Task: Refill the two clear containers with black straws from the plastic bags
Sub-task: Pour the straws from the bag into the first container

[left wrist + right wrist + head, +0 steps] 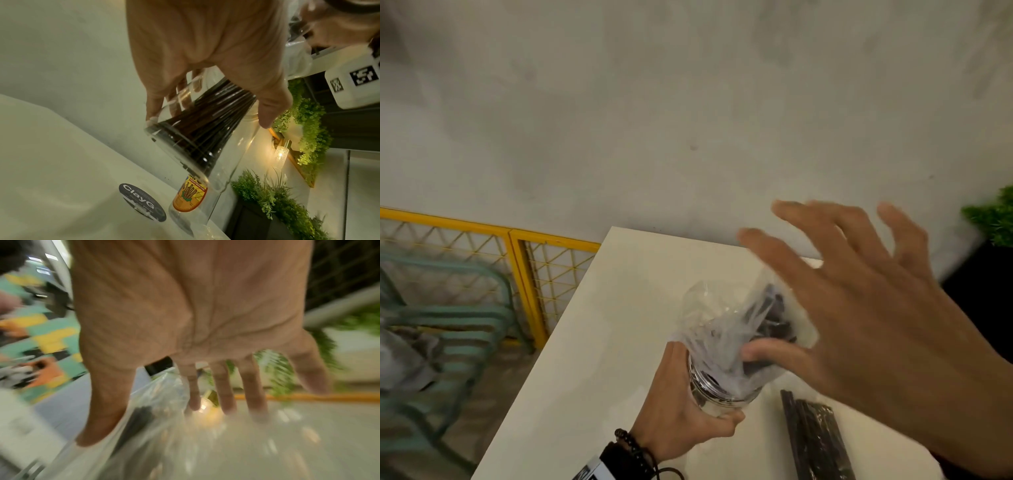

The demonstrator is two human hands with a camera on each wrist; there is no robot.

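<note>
My left hand [681, 401] grips a clear container [717, 394] near the table's front edge. A clear plastic bag [719, 318] with black straws [774, 318] in it sticks up out of the container's mouth. My right hand [808, 301] hovers over the bag with fingers spread, its thumb against the plastic. In the left wrist view my left hand [205, 65] wraps the container [205, 142], which holds black straws [216, 116]. A second clear container [189, 199] with an orange label stands beyond it. The blurred right wrist view shows my right hand [185, 321] open above the bag [156, 410].
Another bag of black straws [815, 442] lies on the white table [602, 325] to the right of the container. A round dark sticker [141, 201] is on the tabletop. Green plants [308, 129] and a small lamp [280, 153] stand off the table's right side; a yellow fence [524, 274] is on the left.
</note>
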